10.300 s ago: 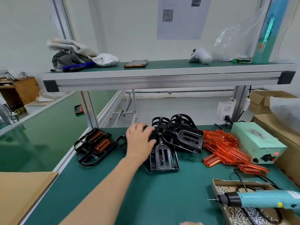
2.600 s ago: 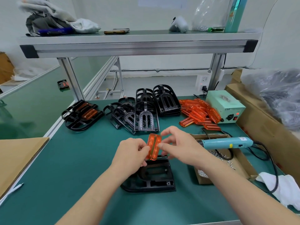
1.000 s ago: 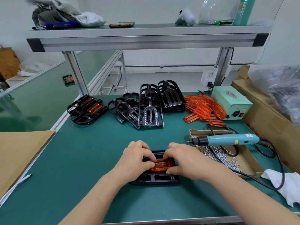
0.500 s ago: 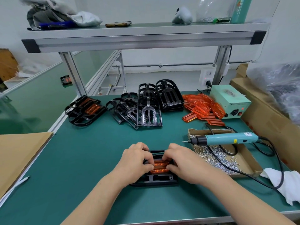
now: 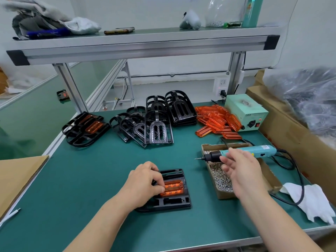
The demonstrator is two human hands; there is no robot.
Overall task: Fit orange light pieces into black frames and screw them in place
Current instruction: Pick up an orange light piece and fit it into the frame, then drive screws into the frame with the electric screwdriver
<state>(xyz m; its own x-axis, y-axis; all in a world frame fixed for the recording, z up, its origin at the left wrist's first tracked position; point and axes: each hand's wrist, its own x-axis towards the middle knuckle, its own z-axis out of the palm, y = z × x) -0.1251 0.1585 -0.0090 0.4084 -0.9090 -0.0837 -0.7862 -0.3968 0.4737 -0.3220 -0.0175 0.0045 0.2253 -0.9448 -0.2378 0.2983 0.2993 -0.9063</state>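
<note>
A black frame (image 5: 174, 201) lies flat on the green mat in front of me, with an orange light piece (image 5: 172, 188) seated in it. My left hand (image 5: 143, 180) rests on the frame's left side, fingertips pressing the orange piece. My right hand (image 5: 240, 168) hovers with loosely spread fingers just in front of the blue electric screwdriver (image 5: 245, 153), which lies across the cardboard box of screws (image 5: 220, 179). I cannot tell whether the fingers touch the tool.
Empty black frames (image 5: 156, 120) are piled at the back centre, loose orange pieces (image 5: 216, 120) to their right. Finished frames (image 5: 85, 128) sit back left. A green power unit (image 5: 245, 111), a cable, a white cloth (image 5: 309, 200) and cardboard boxes line the right side.
My right hand has left the orange piece and moved right and up to the screwdriver. My left hand stays pressing the piece in the frame.
</note>
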